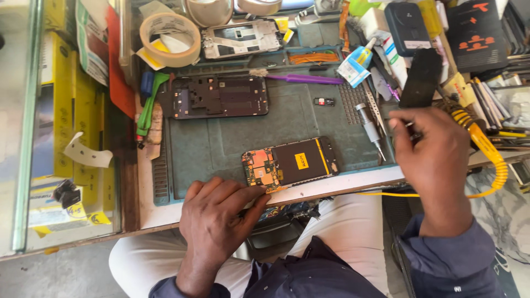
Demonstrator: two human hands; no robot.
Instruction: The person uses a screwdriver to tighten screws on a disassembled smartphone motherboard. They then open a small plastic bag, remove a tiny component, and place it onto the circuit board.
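Two hands are working at the surface (353, 185). Left hand (218, 218) is lying flat, fingertips pressing the open phone (290, 163) at its lower left corner. Phone is lying long-ways, left to right, mid-frame. Right hand (433, 154), farther right, is gripping a yellow-corded tool (486, 146).

Matt rubber mat (221, 149), glossy battery (301, 161), shiny metal screwdriver (369, 129), paper tape roll (169, 40).

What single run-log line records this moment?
left hand: steadies opened phone | right hand: grips yellow-corded tool | mat
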